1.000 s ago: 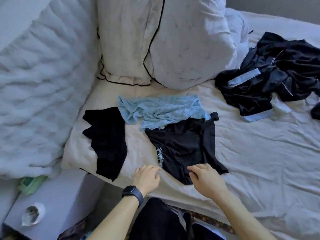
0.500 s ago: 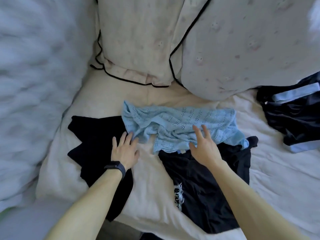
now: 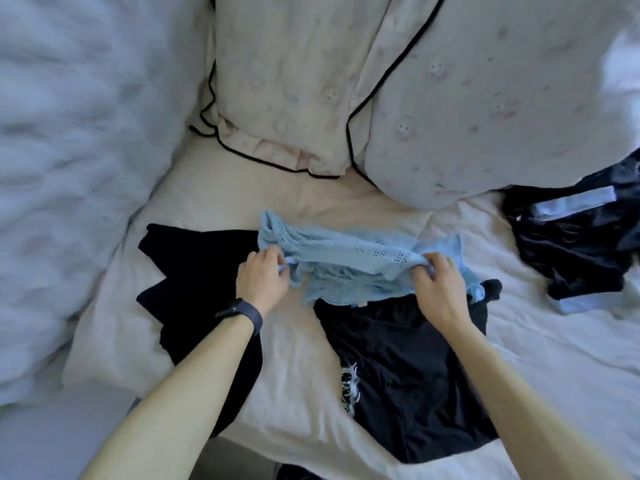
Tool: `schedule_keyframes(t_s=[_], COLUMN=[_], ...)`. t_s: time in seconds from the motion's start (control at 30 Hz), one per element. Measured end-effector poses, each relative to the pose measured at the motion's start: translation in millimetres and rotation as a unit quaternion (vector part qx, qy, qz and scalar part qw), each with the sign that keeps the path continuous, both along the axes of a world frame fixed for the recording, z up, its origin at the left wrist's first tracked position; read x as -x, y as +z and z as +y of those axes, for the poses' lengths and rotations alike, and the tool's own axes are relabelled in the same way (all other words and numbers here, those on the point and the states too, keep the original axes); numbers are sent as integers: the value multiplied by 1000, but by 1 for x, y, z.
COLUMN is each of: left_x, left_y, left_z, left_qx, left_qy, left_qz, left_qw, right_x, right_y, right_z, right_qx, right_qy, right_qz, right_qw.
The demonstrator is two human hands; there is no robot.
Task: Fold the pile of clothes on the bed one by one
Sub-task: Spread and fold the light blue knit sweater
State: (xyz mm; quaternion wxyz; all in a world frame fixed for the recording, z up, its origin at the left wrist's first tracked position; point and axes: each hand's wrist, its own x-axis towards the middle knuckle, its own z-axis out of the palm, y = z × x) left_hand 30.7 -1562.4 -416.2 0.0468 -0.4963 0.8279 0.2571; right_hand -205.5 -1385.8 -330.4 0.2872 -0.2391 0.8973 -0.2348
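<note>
Cream bedding covered the bed [image 3: 294, 368], where a black-piped pillow [image 3: 284, 81] leaned beside a second pillow [image 3: 485, 98] at the far end, and a fluffy white blanket [image 3: 69, 150] was heaped along the left side. Mid-bed lay the light blue knit top [image 3: 346, 258], stretched sideways between both hands. The left hand [image 3: 263, 282], with a dark smartwatch [image 3: 242, 313] on its wrist, pinched the top's left edge with curled fingers. The right hand [image 3: 436, 289] gripped a bunched fold near the top's right end. The top's lower hem overlapped the upper edge of a black printed T-shirt [image 3: 415, 375], which lay flat nearer the person. A black garment [image 3: 194, 278] was spread just left of the top, under the left forearm. Well apart at the right edge sat the pile of dark clothes [image 3: 571, 251], crumpled, with pale blue bands showing.
</note>
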Motion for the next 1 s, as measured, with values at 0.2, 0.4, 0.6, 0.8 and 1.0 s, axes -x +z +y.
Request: schedule_keyframes(t_s=[0.2,0.4,0.6,0.8,1.0], left_x=[60,153,230,283,336], left_y=[130,270,380,496,604], left_z=[73,216,362,436,521], left_qx=[89,-18,-101,-35,124], left_qy=[-178,-216,-325,-340,-378], left_qz=[67,205,196,217,256], left_qw=[978,955,920,915,881], right_x=[22,50,109,182,182], right_y=[150,280,357,380,421], right_z=[84,220,386,527,577], right_qx=[162,266,313,264,284], right_qy=[-7,16,-9,-114,-114], right_qz=[51,65,97,132,201], right_qw=[985,962,945,949,931])
